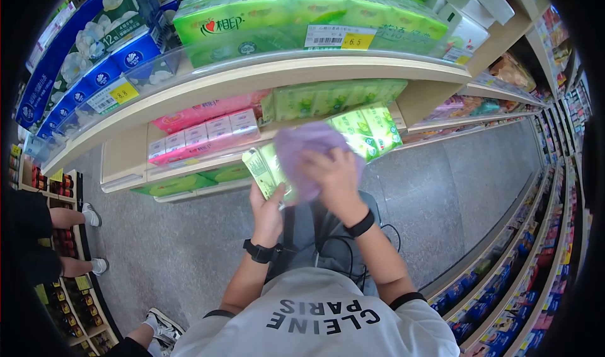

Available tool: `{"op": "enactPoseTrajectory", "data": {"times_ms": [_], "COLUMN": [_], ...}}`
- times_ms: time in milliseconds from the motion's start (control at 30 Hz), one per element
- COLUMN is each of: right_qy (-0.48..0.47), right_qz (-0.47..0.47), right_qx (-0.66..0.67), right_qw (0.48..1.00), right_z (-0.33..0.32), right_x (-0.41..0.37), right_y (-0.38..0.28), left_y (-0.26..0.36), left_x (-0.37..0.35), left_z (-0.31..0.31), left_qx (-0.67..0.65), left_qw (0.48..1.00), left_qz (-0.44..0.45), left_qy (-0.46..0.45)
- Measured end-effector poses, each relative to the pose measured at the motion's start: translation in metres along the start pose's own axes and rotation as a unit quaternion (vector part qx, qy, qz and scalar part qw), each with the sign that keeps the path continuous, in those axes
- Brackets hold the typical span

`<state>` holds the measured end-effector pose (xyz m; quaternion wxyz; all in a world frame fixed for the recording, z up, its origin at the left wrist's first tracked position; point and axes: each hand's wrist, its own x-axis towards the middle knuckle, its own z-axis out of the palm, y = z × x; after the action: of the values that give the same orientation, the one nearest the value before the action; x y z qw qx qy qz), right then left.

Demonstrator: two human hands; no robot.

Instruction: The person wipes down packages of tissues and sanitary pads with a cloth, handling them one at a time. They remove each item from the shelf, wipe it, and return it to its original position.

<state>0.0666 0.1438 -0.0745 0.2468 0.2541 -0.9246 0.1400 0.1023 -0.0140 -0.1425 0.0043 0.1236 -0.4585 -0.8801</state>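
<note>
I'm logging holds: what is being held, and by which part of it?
The left grip holds the green pack by its left end. The right grip lies on the purple cloth; blur hides whether it holds it.

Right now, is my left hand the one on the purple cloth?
No, your right hand is on the purple cloth, while your left hand holds the end of the green pack.

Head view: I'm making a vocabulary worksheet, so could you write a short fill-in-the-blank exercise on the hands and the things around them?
1. The cloth under the right hand is ____.
2. The pack in the left hand is mainly ____.
3. The yellow price label below the green packs reads ____.
4. Both wristbands are ____.

Missing words: purple; green; 6.5; black.
</note>
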Motion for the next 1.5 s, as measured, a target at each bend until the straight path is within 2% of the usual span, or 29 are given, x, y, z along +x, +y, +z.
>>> {"op": "enactPoseTrajectory", "data": {"times_ms": [100, 233, 367, 433, 467, 500, 567, 667, 767, 867, 967, 1100, 1333, 1500], "right_qy": [0.051, 0.112, 0.12, 0.106, 0.106, 0.072, 0.06, 0.04, 0.026, 0.007, 0.071, 0.119, 0.155, 0.17], "right_qz": [0.104, 0.196, 0.281, 0.218, 0.154, 0.13, 0.092, -0.002, -0.09, -0.024, 0.07, 0.146, 0.267, 0.29], "right_qx": [-0.049, -0.134, -0.144, -0.085, -0.094, -0.073, -0.049, 0.086, 0.095, 0.057, 0.006, -0.032, -0.09, -0.124], "right_qw": [0.992, 0.965, 0.941, 0.967, 0.978, 0.986, 0.993, 0.995, 0.991, 0.998, 0.995, 0.982, 0.947, 0.934], "right_z": [-0.006, -0.011, -0.013, -0.007, 0.003, 0.013, 0.015, 0.009, 0.01, 0.008, 0.006, -0.007, 0.001, -0.016], "right_x": [-0.012, -0.02, -0.008, -0.003, -0.002, -0.002, 0.001, 0.006, 0.007, 0.007, 0.001, -0.009, -0.013, -0.01], "right_y": [0.054, 0.118, 0.125, 0.096, 0.076, 0.056, 0.013, -0.004, 0.005, 0.041, 0.093, 0.137, 0.167, 0.158], "left_y": [0.013, 0.017, 0.019, 0.022, 0.022, 0.021, 0.015, 0.012, 0.007, 0.008, 0.013, 0.014, 0.013, 0.013], "left_x": [-0.002, -0.002, 0.001, 0.003, 0.004, 0.004, 0.008, 0.009, 0.011, 0.008, 0.006, 0.009, 0.004, -0.002], "left_z": [0.008, 0.014, 0.013, 0.014, 0.014, 0.015, 0.01, 0.011, 0.006, 0.012, 0.018, 0.017, 0.019, 0.013], "left_qx": [-0.001, -0.009, -0.011, -0.005, 0.001, 0.006, 0.036, 0.065, 0.072, 0.032, 0.003, -0.009, -0.007, 0.003], "left_qw": [1.0, 1.0, 0.999, 0.999, 0.999, 0.999, 0.999, 0.997, 0.997, 0.999, 1.0, 1.0, 0.999, 0.999], "left_qz": [0.003, -0.011, -0.038, -0.04, -0.037, -0.035, -0.02, -0.026, -0.031, -0.018, -0.009, -0.019, -0.03, -0.04], "left_qy": [-0.021, -0.023, -0.021, -0.022, -0.025, -0.028, -0.033, -0.013, -0.007, -0.002, -0.003, -0.013, -0.013, -0.021]}}
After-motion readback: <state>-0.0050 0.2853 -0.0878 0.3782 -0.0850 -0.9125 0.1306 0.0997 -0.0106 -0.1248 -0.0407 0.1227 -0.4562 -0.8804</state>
